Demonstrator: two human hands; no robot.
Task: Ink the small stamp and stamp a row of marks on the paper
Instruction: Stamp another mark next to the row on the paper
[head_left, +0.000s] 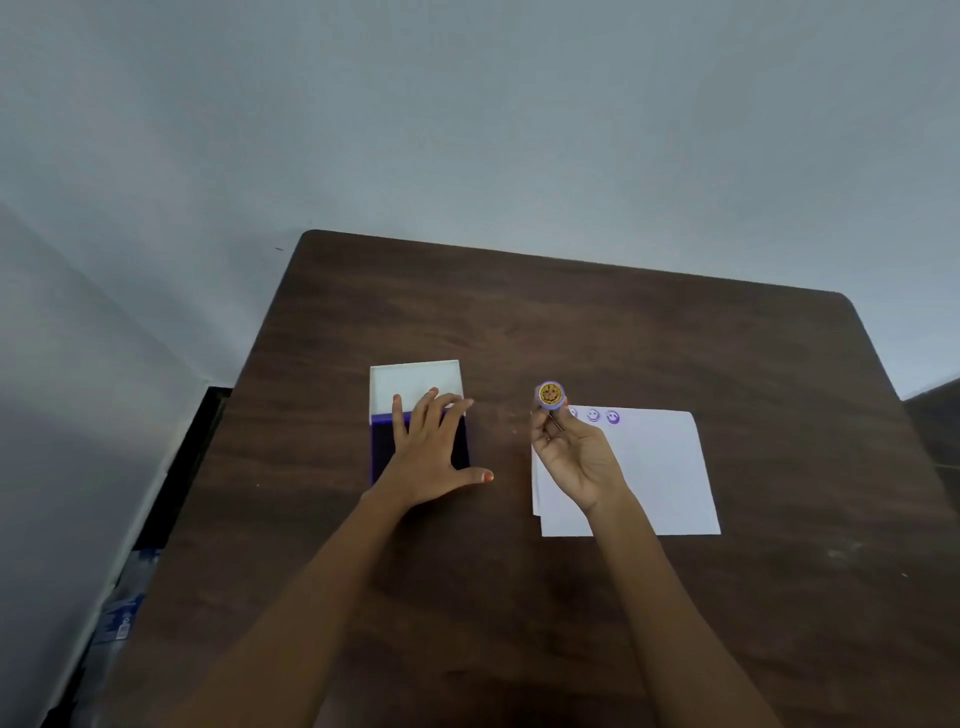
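Purple marks (593, 415) begun on paper (654, 467); right hand (571, 457) pinches stamp (551, 394), left hand (431, 441) flat on ink pad (382, 447) at nine o'clock; re-inking likely next.

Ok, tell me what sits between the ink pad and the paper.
Nothing: in the head view, only bare table lies between the ink pad and the paper, apart from the left hand's thumb reaching over it.

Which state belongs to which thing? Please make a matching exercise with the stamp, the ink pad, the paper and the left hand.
1 stamp
2 ink pad
3 paper
4 left hand

a lies flat on the ink pad
b held up in the right hand
c open, lid tipped back
d carries purple smiley marks along its far edge

Pairs: 1-b, 2-c, 3-d, 4-a
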